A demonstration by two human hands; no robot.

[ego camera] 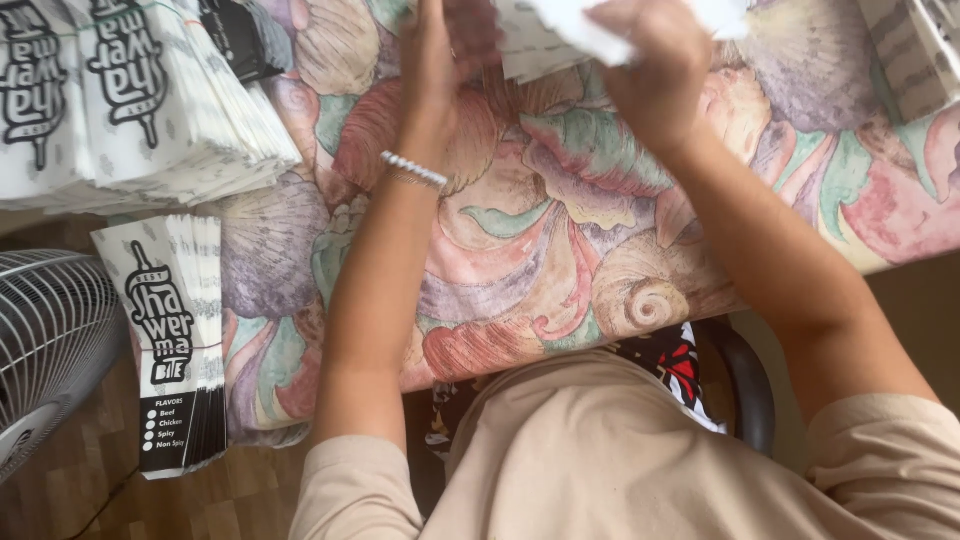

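Observation:
My right hand (655,65) is closed around a sheet of white paper (590,30) near the top edge of the view. My left hand (432,45) reaches up beside it with a beaded bracelet (413,170) on the wrist; its fingers run out of the frame, touching a low pile of white paper sleeves (525,50) on the table. Both forearms stretch over a table covered with a pastel seashell-patterned cloth (520,250). What the left fingers hold is hidden.
Large stacks of white printed paper sleeves (130,100) fill the table's left end. A thinner bundle of sleeves (175,340) hangs over the left edge. A white fan (45,340) stands on the wooden floor at left. More printed paper (915,50) sits top right.

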